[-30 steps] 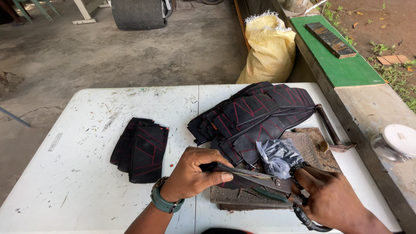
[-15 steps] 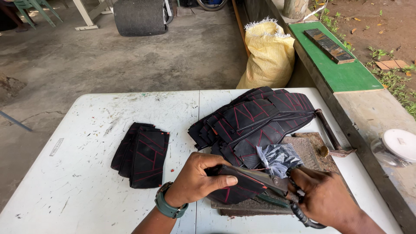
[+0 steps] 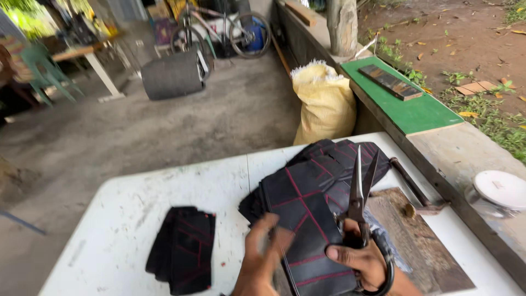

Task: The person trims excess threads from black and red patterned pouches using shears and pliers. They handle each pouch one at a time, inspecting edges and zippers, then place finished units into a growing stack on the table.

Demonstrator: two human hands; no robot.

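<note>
My right hand [image 3: 359, 263] grips the black handles of a pair of large scissors [image 3: 359, 189], blades upright and slightly apart. My left hand [image 3: 263, 260], blurred, holds the left edge of a black leather-like piece with red stitching [image 3: 309, 233], lifted and tilted toward me. Behind it lies a pile of similar black stitched pieces [image 3: 334, 161] on the white table [image 3: 126, 219]. A smaller stack of black pieces [image 3: 183, 255] rests on the table to the left.
A wooden board [image 3: 416, 241] lies under my right hand, with a metal tool [image 3: 413, 186] beside it. A white lidded container [image 3: 501, 192] sits on the concrete ledge at right. A yellow sack [image 3: 326, 101], a green board, a roll and a bicycle stand beyond.
The scissors have swung from lying flat over the piece to pointing up. My left hand has lifted the black piece off the board, and the camera has tilted up.
</note>
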